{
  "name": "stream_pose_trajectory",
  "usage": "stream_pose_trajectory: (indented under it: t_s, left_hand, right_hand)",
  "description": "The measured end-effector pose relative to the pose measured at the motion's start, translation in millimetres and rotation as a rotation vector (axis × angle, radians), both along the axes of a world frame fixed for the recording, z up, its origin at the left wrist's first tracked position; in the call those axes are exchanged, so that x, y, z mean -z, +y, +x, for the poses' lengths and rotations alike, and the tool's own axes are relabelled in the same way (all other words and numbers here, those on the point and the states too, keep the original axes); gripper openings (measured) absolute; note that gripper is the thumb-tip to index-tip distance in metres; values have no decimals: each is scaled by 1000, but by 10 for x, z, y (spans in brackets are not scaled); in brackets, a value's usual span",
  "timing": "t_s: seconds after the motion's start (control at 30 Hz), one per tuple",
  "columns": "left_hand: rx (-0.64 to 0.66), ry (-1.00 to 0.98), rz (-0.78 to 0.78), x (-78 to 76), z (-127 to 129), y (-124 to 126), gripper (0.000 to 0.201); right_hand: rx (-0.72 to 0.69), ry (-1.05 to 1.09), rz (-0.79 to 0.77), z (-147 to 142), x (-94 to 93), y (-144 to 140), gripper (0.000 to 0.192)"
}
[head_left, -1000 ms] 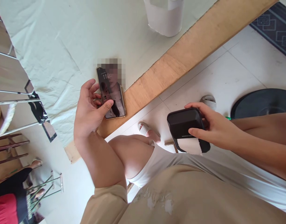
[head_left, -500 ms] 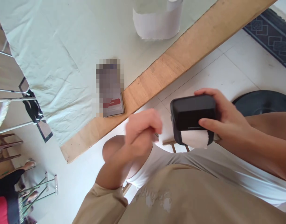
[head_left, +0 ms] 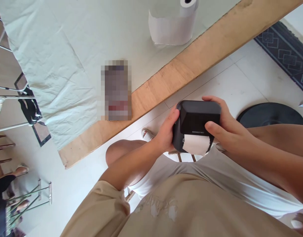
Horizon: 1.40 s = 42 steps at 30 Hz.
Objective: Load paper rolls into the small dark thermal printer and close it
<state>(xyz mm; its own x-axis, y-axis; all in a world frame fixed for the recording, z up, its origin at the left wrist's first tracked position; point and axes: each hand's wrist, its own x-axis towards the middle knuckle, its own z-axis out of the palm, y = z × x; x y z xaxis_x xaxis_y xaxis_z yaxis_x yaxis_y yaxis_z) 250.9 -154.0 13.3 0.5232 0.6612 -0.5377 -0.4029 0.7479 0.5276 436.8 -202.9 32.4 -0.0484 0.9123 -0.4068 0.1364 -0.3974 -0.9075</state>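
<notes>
Both hands (head_left: 166, 135) hold printer (head_left: 196, 123) — phone (head_left: 116, 90), paper roll (head_left: 171, 24) beyond.

white tiled floor (head_left: 242, 82), patterned rug (head_left: 285, 52), cloth-covered wooden table (head_left: 191, 62).

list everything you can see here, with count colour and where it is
small printer: 1, black, white paper at its slot, held over the lap
phone: 1, dark, blurred, near table edge
paper roll: 1, white, far on table
cloth: 1, pale green, creased, covering table
table: 1, wood edge bare
round disc: 1, black, on floor, right
rug: 1, dark patterned, top right
left hand: on printer's left side
right hand: gripping printer's right side
</notes>
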Motion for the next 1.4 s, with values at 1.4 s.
stream_pose_trajectory:
  t_s: [1.4]
  left_hand:
    - [69, 130, 184, 96, 33, 102, 69]
  right_hand:
    - [-232, -825, 433, 253, -39, 162, 26]
